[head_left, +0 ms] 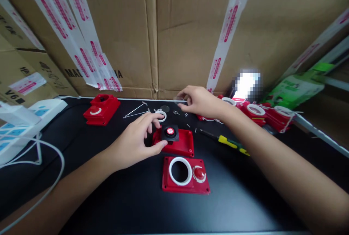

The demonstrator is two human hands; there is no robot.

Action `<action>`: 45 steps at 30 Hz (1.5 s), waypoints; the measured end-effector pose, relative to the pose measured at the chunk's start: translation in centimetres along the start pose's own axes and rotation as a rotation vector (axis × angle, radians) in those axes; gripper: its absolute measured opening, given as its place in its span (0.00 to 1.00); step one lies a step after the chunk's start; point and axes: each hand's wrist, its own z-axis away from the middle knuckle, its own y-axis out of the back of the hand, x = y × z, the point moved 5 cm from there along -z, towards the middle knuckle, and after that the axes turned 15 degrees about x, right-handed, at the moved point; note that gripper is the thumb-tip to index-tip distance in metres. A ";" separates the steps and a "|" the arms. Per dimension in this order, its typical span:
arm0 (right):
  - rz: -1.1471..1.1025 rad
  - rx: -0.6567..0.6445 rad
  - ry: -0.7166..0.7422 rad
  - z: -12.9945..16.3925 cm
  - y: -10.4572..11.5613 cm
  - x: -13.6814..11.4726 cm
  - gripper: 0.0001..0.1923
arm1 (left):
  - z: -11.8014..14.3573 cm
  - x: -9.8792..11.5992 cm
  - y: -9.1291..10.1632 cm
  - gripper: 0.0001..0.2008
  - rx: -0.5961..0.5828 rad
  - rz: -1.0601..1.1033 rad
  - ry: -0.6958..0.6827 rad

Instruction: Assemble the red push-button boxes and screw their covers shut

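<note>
- My left hand (136, 142) rests against the left end of a red housing base (174, 143), thumb along its near edge and fingers curled over the far corner; it steadies the part rather than clamping it.
- That base lies at the middle of the black table (114, 198), with a black block carrying a red-and-white round piece (170, 132) seated on top.
- My right hand (200, 101) reaches to the far edge of the table, fingertips pinched together on something thin and clear (I cannot tell what it is).
- Small screws (188, 125) lie scattered on the table below that hand.
- A red cover plate (185, 175) with a white ring lies flat just in front of the base, apart from both hands.
- A yellow-handled screwdriver (227, 142) lies under my right forearm.
- A finished red unit (101, 109) sits at the far left, and more red parts (265, 115) crowd the far right.
</note>
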 end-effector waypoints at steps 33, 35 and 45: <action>-0.418 0.295 0.108 12.6 0.6 -6.3 0.12 | 0.8 0.5 -1.3 0.31 -0.139 0.024 0.019; -0.416 0.225 0.101 12.6 -0.1 -6.1 0.12 | 0.8 0.5 -1.3 0.32 -0.135 0.018 0.039; -0.401 0.197 0.091 12.5 0.0 -5.9 0.10 | 0.5 0.7 -1.6 0.23 -0.085 0.067 0.068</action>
